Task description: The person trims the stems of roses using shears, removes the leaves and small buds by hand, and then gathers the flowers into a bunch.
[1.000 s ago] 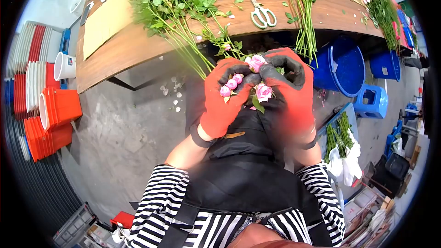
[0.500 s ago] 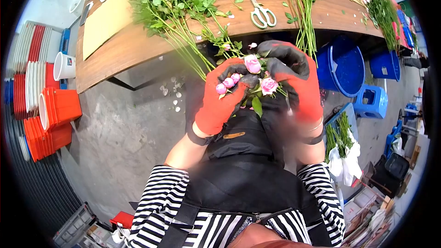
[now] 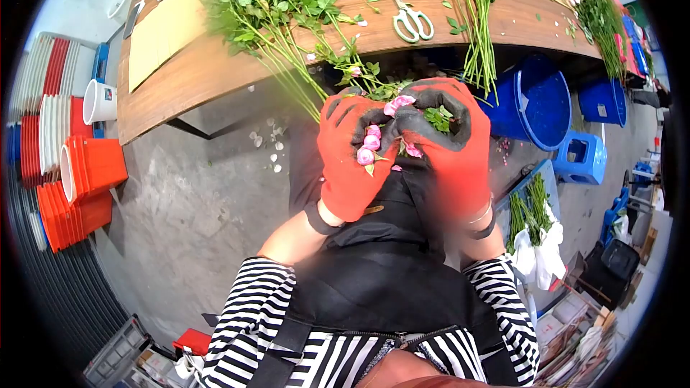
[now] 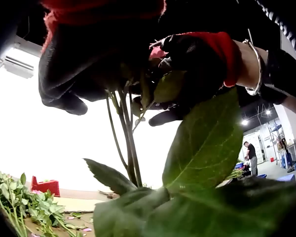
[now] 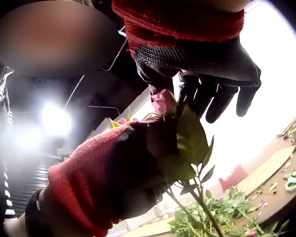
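Note:
In the head view, my left hand [image 3: 351, 162], in a red glove with dark palm and fingers, grips a spray rose. Several pink rosebuds [image 3: 371, 138] show between its thumb and fingers. The spray's stems [image 4: 123, 131] run below the hand in the left wrist view, with large green leaves [image 4: 202, 148] close to the camera. My right hand [image 3: 454, 147], gloved alike, pinches at an open pink bloom [image 3: 399, 105] of the spray. A lower bloom [image 3: 411, 149] is partly hidden by the right thumb. Green leaves [image 3: 438, 119] show inside the curl of the right hand.
The wooden table [image 3: 208, 93] ahead bears leafy roses [image 3: 280, 0], scissors [image 3: 411, 23] and bare-stemmed flowers [image 3: 478, 36]. A blue bucket [image 3: 533, 104] and a blue stool [image 3: 581, 158] stand at right, orange crates [image 3: 93, 165] at left. Petals [image 3: 273, 145] lie on the floor.
My right hand drew up and away from the blooms, a loose petal showing beside it, then came back to the upper bloom. The left hand turned slightly with the spray.

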Demonstrator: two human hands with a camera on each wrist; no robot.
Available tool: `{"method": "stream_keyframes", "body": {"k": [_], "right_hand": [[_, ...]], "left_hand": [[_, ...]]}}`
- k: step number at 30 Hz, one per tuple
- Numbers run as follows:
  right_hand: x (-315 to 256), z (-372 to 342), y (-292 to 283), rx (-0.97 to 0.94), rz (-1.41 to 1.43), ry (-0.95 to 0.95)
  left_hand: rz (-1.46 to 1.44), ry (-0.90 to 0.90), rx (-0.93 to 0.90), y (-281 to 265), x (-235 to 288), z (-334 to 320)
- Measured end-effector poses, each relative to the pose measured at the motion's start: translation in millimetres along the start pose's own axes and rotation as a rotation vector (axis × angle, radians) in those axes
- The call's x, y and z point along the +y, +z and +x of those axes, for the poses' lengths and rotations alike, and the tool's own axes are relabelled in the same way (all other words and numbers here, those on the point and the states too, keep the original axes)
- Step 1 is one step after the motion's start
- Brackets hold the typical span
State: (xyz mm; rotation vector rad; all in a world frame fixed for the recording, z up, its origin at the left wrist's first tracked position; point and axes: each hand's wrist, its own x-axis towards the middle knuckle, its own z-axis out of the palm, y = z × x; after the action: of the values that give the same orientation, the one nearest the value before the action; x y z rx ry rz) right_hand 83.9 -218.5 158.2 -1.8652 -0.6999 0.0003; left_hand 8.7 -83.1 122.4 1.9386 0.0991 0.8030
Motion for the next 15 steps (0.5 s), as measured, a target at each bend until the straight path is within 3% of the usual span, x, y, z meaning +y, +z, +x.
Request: {"method": "stream_keyframes", "body": {"k": [10, 12, 14, 15], "right_hand": [[2, -8, 5, 0.015, 0.612, 0.349], [-3, -7, 1, 0.033, 0.787, 0.544], [0, -6, -2, 0.020, 0.701, 0.464], [11, -5, -3, -0.001, 0.527, 0.287]], "left_hand": [[-0.306, -0.165, -0.040, 0, -2, 1], [-0.354, -0.192, -0.060, -1, -1, 1], [-0.374, -0.211, -0.081, -1, -5, 0], [-0.383, -0.220, -0.091, -1, -6, 0]]}}
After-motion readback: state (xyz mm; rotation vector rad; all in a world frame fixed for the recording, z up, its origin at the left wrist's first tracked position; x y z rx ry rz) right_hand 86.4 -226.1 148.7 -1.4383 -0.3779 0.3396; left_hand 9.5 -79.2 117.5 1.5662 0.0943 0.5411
